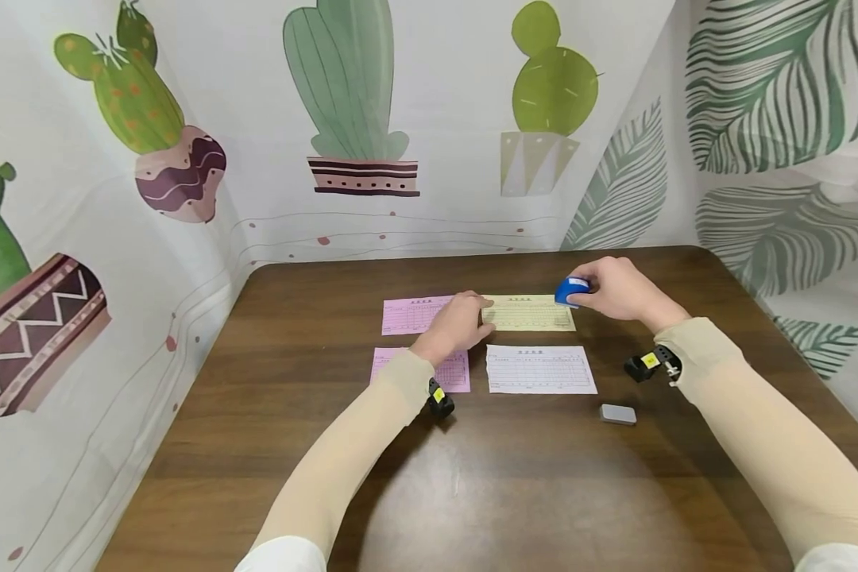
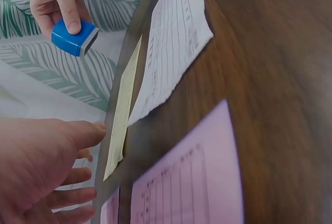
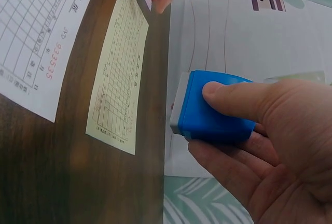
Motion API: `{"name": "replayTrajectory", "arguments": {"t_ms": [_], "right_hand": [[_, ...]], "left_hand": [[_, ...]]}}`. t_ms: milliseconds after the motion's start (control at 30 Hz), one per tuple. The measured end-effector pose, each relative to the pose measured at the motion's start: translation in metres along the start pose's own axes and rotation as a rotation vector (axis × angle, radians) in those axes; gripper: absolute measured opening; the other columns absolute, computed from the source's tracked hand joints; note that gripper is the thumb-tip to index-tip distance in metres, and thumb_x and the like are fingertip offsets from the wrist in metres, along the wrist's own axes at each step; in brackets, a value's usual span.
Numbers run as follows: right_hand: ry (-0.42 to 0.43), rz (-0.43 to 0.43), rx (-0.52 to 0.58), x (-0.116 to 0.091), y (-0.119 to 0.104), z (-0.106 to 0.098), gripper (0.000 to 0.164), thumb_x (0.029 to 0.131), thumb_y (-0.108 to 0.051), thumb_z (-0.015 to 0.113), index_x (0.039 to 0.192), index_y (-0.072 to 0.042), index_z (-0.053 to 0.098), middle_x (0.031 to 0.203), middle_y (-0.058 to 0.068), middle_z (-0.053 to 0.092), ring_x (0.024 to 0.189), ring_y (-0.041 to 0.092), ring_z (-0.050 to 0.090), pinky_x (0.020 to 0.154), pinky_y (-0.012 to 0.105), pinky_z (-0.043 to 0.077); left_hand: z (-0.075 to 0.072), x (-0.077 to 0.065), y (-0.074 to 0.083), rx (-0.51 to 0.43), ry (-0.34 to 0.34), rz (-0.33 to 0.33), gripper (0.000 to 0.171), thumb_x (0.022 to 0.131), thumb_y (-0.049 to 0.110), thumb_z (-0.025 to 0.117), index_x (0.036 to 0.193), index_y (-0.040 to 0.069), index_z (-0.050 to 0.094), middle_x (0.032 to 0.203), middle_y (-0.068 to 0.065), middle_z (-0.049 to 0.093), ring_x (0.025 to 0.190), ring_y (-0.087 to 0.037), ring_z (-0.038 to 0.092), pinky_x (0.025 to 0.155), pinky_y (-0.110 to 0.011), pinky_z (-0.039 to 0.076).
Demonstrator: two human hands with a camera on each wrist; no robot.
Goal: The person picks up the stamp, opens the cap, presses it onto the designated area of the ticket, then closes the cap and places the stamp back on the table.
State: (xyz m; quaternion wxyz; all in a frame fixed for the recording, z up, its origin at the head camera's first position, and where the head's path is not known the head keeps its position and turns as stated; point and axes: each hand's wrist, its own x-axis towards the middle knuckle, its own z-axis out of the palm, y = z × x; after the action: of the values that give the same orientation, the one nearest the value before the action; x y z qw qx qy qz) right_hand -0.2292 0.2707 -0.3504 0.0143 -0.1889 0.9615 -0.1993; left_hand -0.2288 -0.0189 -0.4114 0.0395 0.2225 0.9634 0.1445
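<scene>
My right hand (image 1: 618,290) holds a blue stamp (image 3: 215,107) between thumb and fingers, just above the right end of a yellow printed slip (image 1: 525,316). The stamp's pale face points toward the paper in the right wrist view. My left hand (image 1: 457,324) is spread at the slip's left end, its fingers loosely extended; whether they touch the paper I cannot tell. Under and behind that hand lie two pink slips (image 1: 407,316), partly covered by the hand and forearm. A white slip (image 1: 541,370) with a printed grid and a torn edge lies nearer, below the yellow one.
A small grey rectangular block (image 1: 618,414), perhaps the stamp's cap, sits right of the white slip's near corner. Everything is on a brown wooden table (image 1: 272,413). A white cloth (image 1: 443,103) printed with cacti and leaves hangs behind the table's far edge.
</scene>
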Motion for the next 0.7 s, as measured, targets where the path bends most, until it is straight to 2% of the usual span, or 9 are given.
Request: {"name": "replayTrajectory", "arguments": {"t_ms": [133, 500, 700], "right_hand": [[0.004, -0.007, -0.004, 0.003, -0.002, 0.002, 0.035, 0.094, -0.018, 0.082, 0.121, 0.004, 0.075, 0.110, 0.022, 0.079, 0.093, 0.032, 0.074, 0.092, 0.057, 0.062], [0.012, -0.015, 0.002, 0.010, -0.007, 0.003, 0.034, 0.094, -0.017, 0.081, 0.120, 0.003, 0.075, 0.109, 0.020, 0.080, 0.092, 0.030, 0.075, 0.090, 0.057, 0.062], [-0.002, -0.023, 0.001, 0.014, -0.009, 0.007, 0.034, 0.094, -0.019, 0.081, 0.121, 0.002, 0.075, 0.108, 0.020, 0.080, 0.092, 0.029, 0.075, 0.089, 0.055, 0.062]], "left_hand": [[-0.003, -0.009, -0.010, -0.016, 0.012, -0.007, 0.053, 0.104, 0.033, 0.070, 0.151, 0.011, 0.060, 0.157, -0.011, 0.058, 0.148, -0.028, 0.054, 0.124, -0.038, 0.044], [-0.016, -0.034, -0.037, -0.002, 0.033, 0.031, 0.051, 0.103, 0.030, 0.071, 0.149, 0.008, 0.062, 0.152, -0.012, 0.064, 0.149, -0.029, 0.054, 0.126, -0.040, 0.041], [-0.020, -0.046, -0.046, -0.001, 0.036, 0.008, 0.051, 0.102, 0.030, 0.073, 0.148, 0.009, 0.063, 0.152, -0.012, 0.063, 0.148, -0.029, 0.054, 0.126, -0.040, 0.041]]}}
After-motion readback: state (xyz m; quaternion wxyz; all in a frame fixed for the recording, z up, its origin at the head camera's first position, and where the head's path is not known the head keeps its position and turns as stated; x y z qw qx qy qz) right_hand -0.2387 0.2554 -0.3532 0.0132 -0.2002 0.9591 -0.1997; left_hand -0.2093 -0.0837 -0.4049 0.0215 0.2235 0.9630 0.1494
